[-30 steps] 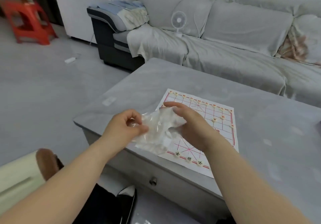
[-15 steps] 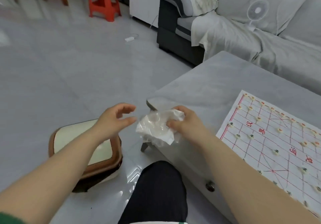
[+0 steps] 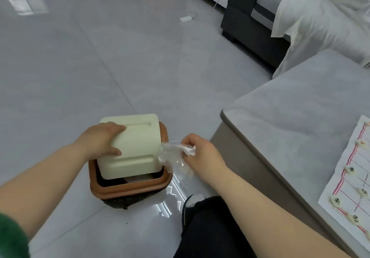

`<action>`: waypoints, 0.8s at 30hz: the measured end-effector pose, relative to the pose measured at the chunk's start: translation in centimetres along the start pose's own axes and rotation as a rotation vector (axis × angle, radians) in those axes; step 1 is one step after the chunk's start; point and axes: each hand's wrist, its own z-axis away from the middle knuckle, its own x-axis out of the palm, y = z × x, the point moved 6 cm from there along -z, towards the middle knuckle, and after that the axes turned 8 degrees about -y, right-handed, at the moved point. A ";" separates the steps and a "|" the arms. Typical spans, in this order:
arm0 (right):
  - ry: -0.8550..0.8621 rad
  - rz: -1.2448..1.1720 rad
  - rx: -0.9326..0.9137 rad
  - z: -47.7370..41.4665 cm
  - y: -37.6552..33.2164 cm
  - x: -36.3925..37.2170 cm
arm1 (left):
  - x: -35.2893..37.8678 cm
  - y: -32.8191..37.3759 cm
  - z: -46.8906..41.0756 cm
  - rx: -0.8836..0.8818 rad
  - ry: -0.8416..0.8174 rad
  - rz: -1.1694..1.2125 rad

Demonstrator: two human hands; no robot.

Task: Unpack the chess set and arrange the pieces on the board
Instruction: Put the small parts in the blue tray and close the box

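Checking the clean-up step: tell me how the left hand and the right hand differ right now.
The left hand grips the tilted cream lid of the brown bin; the right hand pinches a crumpled clear plastic bag. The left hand is over the bin; the right hand is beside its rim. Both hold something.

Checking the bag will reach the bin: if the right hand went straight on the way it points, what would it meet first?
Probably the right edge of the cream lid, which the left hand holds tilted over the brown bin. The plastic bag in the right hand overlaps that edge; depth is unclear.
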 end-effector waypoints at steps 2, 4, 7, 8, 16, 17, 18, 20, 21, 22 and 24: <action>-0.067 0.211 -0.097 -1.0 -1.3 2.7 | -0.4 0.2 -0.1 0.037 0.092 -0.119; -0.204 0.452 -0.210 -2.2 -2.8 5.9 | -0.4 0.2 -0.2 0.037 0.139 -0.164; -0.375 0.663 -0.260 -4.5 -4.2 9.8 | -0.3 -0.1 -0.5 0.032 0.165 -0.036; -0.399 0.686 -0.271 -5.2 -4.5 11.0 | -0.2 -0.2 -0.6 0.030 0.168 0.034; -0.673 0.509 0.240 -8.8 1.5 16.1 | 0.6 -0.2 -1.7 0.005 0.218 0.278; -0.704 0.459 0.255 -8.6 2.0 16.1 | 0.6 -0.2 -1.8 0.005 0.215 0.283; -0.728 0.429 0.241 -8.2 2.3 16.0 | 0.7 -0.2 -2.0 0.006 0.208 0.282; -0.758 0.402 0.224 -7.6 2.5 15.4 | 0.8 -0.4 -2.1 0.004 0.195 0.293; -0.776 0.391 0.235 -7.4 2.6 15.1 | 0.9 -0.4 -2.1 0.006 0.186 0.305; -0.790 0.401 0.250 -7.5 2.6 14.6 | 0.9 -0.4 -2.1 0.008 0.175 0.315; -0.753 0.500 0.241 -7.9 2.3 13.5 | 0.8 -0.5 -2.2 0.007 0.156 0.327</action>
